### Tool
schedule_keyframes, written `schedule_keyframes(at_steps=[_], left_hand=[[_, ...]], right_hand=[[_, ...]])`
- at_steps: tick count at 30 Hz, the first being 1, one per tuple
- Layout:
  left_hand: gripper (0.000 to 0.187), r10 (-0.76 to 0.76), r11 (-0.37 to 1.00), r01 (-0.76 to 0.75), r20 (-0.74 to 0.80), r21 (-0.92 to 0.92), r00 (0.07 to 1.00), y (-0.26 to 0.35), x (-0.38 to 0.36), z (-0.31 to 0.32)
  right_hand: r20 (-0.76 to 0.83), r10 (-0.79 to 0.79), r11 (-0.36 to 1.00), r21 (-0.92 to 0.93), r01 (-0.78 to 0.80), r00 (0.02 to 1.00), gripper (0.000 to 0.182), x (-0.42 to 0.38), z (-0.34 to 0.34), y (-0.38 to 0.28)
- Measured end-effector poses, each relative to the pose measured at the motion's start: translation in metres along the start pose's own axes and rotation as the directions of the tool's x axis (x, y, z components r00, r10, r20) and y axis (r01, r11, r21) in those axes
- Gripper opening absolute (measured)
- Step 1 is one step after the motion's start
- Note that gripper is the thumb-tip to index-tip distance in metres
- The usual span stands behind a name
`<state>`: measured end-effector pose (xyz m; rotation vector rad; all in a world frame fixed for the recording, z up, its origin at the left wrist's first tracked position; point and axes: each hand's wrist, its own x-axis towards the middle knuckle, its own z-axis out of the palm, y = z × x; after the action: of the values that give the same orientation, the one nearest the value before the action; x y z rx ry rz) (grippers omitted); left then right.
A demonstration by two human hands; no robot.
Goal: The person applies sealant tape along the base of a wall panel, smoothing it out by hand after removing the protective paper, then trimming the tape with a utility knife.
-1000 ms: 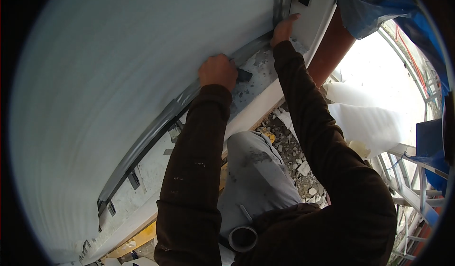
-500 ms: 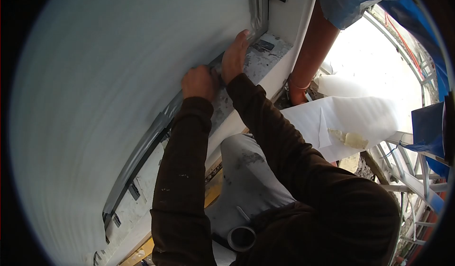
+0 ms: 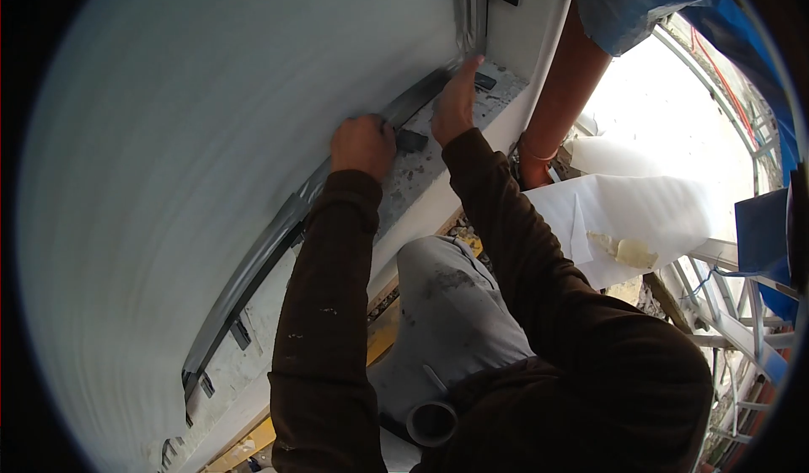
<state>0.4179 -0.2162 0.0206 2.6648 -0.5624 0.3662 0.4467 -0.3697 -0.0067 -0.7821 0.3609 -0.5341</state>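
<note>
Partway, seemingly: left hand (image 3: 362, 144) fisted on a small dark tool (image 3: 410, 141) against the grey strip (image 3: 278, 233); right hand (image 3: 456, 102) flat further up the strip, corner (image 3: 468, 39) remaining

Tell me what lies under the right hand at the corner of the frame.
The right hand presses flat on the grey frame strip where it meets the speckled sill. A small dark block shows beside the fingertips. The strip's stretch beneath the palm is covered.

I wear a dark brown long-sleeved top with small pale specks on the left sleeve (image 3: 324, 304), and stained grey trousers (image 3: 455, 313).
</note>
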Motion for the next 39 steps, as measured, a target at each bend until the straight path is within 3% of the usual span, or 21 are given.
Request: schedule_keyframes(at_steps=[2, 4, 5, 9, 14, 15, 17, 18, 24, 27, 30, 32, 35, 39], left_hand=[[0.024, -0.021, 1.000, 0.021, 0.016, 0.016, 1.000, 0.000, 0.000, 0.000], [0.023, -0.037, 0.999, 0.037, -0.005, 0.010, 0.999, 0.001, 0.000, 0.002], [0.023, -0.038, 0.999, 0.038, -0.009, 0.009, 0.999, 0.002, -0.001, 0.002], [0.024, -0.004, 1.000, 0.004, -0.020, 0.016, 1.000, 0.000, 0.000, 0.002], [0.029, -0.016, 0.999, 0.016, -0.016, -0.031, 1.000, -0.004, 0.002, 0.004], [0.031, 0.006, 0.997, -0.010, -0.047, -0.076, 0.999, -0.005, 0.002, 0.002], [0.033, 0.037, 0.991, -0.046, -0.073, -0.127, 0.997, -0.006, 0.002, 0.003], [0.036, 0.029, 0.987, -0.043, -0.093, -0.157, 0.995, -0.007, 0.003, 0.005], [0.044, 0.031, 0.973, -0.060, -0.129, -0.221, 0.991, 0.000, 0.000, -0.003], [0.046, 0.034, 0.969, -0.067, -0.143, -0.237, 0.989, -0.001, -0.001, -0.003], [0.048, 0.031, 0.963, -0.072, -0.158, -0.261, 0.987, -0.001, 0.001, -0.003], [0.049, 0.021, 0.965, -0.064, -0.168, -0.254, 0.985, -0.002, 0.001, -0.002], [0.051, 0.018, 0.972, -0.057, -0.167, -0.227, 0.986, -0.001, 0.000, -0.003], [0.051, -0.012, 0.964, -0.021, -0.123, -0.266, 0.992, 0.002, 0.000, -0.004]], right_hand=[[0.039, -0.012, 0.998, 0.055, 0.010, 0.999, 0.099, 0.025, -0.008, -0.008], [-0.048, 0.153, 0.988, 0.042, -0.151, 0.987, 0.098, 0.034, -0.008, -0.013], [-0.003, 0.033, 0.999, -0.027, -0.034, 0.999, 0.098, 0.031, -0.008, -0.008], [0.016, 0.124, 0.991, 0.037, -0.125, 0.992, 0.095, 0.011, -0.004, 0.002], [0.304, 0.125, 0.978, 0.120, -0.168, 0.944, 0.091, -0.043, 0.012, 0.040], [0.302, 0.124, 0.978, 0.125, -0.168, 0.945, 0.091, -0.053, 0.015, 0.041], [0.236, 0.295, 0.937, 0.120, -0.329, 0.926, 0.093, -0.082, 0.025, 0.018], [0.228, 0.288, 0.939, 0.121, -0.320, 0.930, 0.093, -0.086, 0.020, 0.017], [0.477, 0.436, 0.866, 0.005, -0.499, 0.763, 0.100, -0.074, -0.016, 0.023], [0.411, 0.284, 0.957, -0.068, -0.281, 0.866, 0.104, -0.071, 0.003, 0.026], [0.212, 0.168, 0.972, -0.199, -0.125, 0.963, 0.103, -0.070, 0.025, 0.039], [0.218, 0.070, 0.990, -0.134, -0.042, 0.973, 0.110, -0.067, 0.027, 0.042], [0.145, -0.012, 0.978, -0.205, 0.042, 0.989, 0.112, -0.048, 0.028, 0.035], [0.037, 0.010, 0.972, -0.233, -0.001, 0.999, 0.111, -0.020, 0.027, 0.015]])
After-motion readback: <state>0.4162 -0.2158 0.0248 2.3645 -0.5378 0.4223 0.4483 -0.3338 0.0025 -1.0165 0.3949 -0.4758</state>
